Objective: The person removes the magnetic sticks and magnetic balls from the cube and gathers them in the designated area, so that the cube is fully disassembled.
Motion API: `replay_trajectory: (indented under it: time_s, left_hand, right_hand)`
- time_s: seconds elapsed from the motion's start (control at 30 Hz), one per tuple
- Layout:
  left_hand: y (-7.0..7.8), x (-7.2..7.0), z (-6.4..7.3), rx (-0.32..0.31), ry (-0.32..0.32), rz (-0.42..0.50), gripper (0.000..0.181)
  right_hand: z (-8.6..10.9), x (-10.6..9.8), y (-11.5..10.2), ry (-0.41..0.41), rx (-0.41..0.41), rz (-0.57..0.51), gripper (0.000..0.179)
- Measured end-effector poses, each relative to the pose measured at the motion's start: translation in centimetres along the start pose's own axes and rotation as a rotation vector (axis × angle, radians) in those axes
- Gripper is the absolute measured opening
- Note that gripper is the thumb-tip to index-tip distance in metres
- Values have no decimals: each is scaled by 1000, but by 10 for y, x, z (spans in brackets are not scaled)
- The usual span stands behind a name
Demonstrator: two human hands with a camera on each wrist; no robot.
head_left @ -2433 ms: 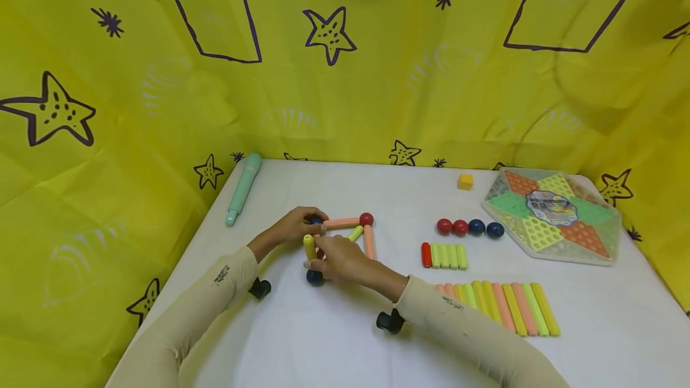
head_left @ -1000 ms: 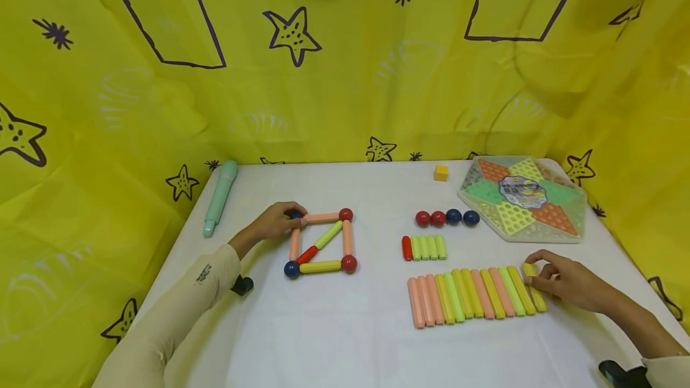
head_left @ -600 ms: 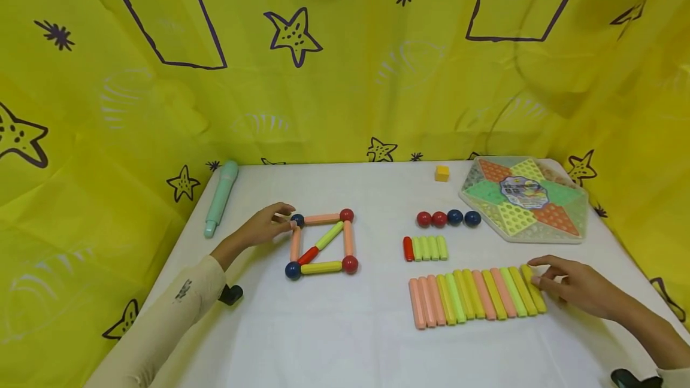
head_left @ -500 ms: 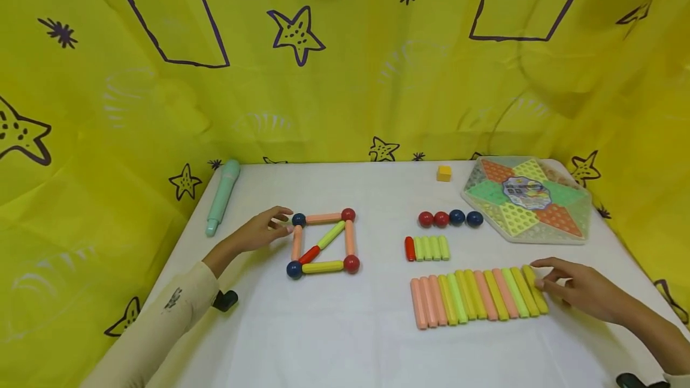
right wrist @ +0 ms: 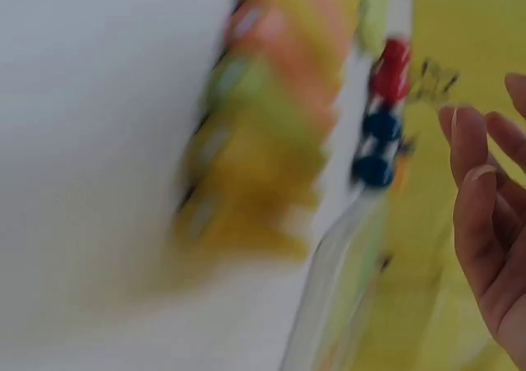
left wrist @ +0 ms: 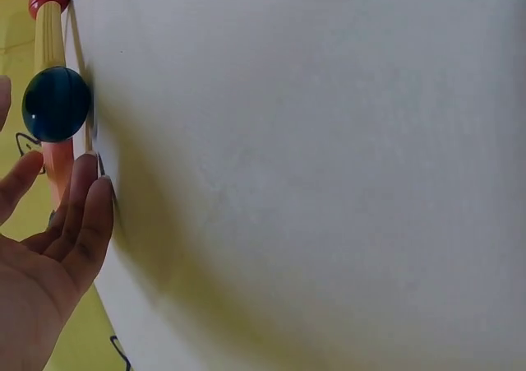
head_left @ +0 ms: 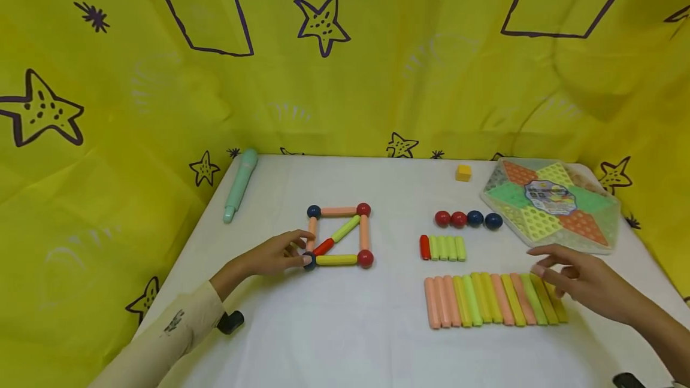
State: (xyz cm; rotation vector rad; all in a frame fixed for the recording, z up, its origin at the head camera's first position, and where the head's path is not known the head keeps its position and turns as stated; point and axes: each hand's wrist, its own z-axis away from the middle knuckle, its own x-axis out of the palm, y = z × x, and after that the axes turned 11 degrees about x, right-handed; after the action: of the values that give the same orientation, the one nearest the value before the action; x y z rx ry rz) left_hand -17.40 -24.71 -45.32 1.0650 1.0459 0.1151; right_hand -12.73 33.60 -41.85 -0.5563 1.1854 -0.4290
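On the white table a flat square of rods and balls lies left of centre. It has peach rods (head_left: 338,212), a yellow rod (head_left: 336,260), two red balls (head_left: 365,258) and two blue balls (head_left: 314,212). A short red rod (head_left: 324,247) and a light green rod (head_left: 345,229) form its diagonal. My left hand (head_left: 275,254) is at the near-left blue ball (left wrist: 56,104), fingers loosely spread around that corner; firm contact cannot be told. My right hand (head_left: 590,283) hovers, fingers relaxed, over the right end of a row of long rods (head_left: 501,301), holding nothing.
Behind the long rods are short rods (head_left: 447,248) and a row of loose balls (head_left: 475,218). A hexagonal game board box (head_left: 550,202) lies at the back right, near a yellow cube (head_left: 463,173). A mint-green microphone-shaped object (head_left: 241,184) lies at the back left.
My right hand left the square, set a yellow rod at the row's right end and let go. My left hand released the far-left blue ball and moved to the near-left one.
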Motion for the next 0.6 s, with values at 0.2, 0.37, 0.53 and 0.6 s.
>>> replay_trajectory:
  time_s: [0.2, 0.37, 0.53, 0.6]
  left_hand:
    - [0, 2, -5, -27, -21, -3, 59]
    - [0, 2, -6, -37, 1, 2, 57]
    - [0, 3, -7, -55, 10, 22, 57]
    - [0, 4, -9, -56, 5, 24, 58]
  right_hand:
    - [-36, 33, -83, -151, -142, -115, 32]
    - [-73, 79, -142, -201, -216, -70, 21]
    - [-98, 126, -178, -191, -210, 19, 17]
    - [-105, 140, -184, -181, -200, 54, 22]
